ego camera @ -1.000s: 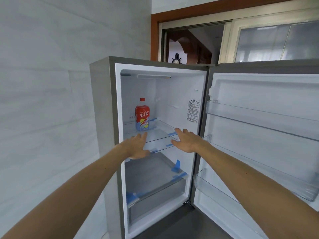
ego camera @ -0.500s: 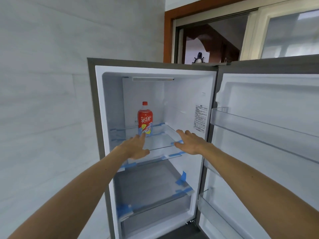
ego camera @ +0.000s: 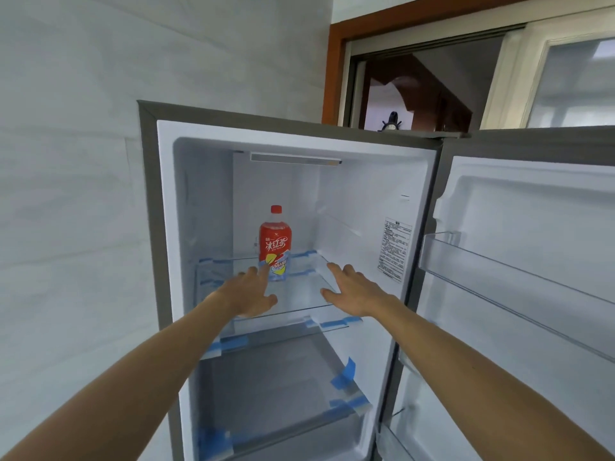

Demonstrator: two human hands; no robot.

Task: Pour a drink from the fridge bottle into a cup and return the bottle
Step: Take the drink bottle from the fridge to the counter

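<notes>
Bottle [ego camera: 275, 243] stands upright on the glass shelf [ego camera: 301, 296] inside the fridge [ego camera: 299, 141], toward the shelf's back edge and a little left of its middle. Red cap on, red label above, pale blue band at the base. Nothing else on that shelf.

Left hand [ego camera: 248, 294] reaches in over the shelf's front half, palm down, fingers spread and extended; the fingertips overlap the bottle's lower label in this view, but whether they touch it cannot be told. Right hand [ego camera: 352, 294] is also flat and spread, near the shelf's right edge, apart from the bottle. Neither hand holds anything; both are empty and unclenched.

Blue tape strips [ego camera: 342, 371] mark shelf corners and rails. A lower shelf [ego camera: 276, 377] sits beneath, bare. The fridge door [ego camera: 532, 261] is swung wide to the right, its door racks [ego camera: 499, 261] with nothing visible in them. No cup in view.

Step in hand, by my reading: the very first one, reaching for the bottle. Pouring and returning are not yet begun.

Next move likely calls for the left hand to go a little deeper and wrap around the bottle's body, with the right closing in to steady it or staying clear. The bottle then needs to lift slightly and draw straight forward over the shelf's front edge. A full bottle could be heavy and slick if chilled, so a firm mid-body grip seems wise.
</notes>
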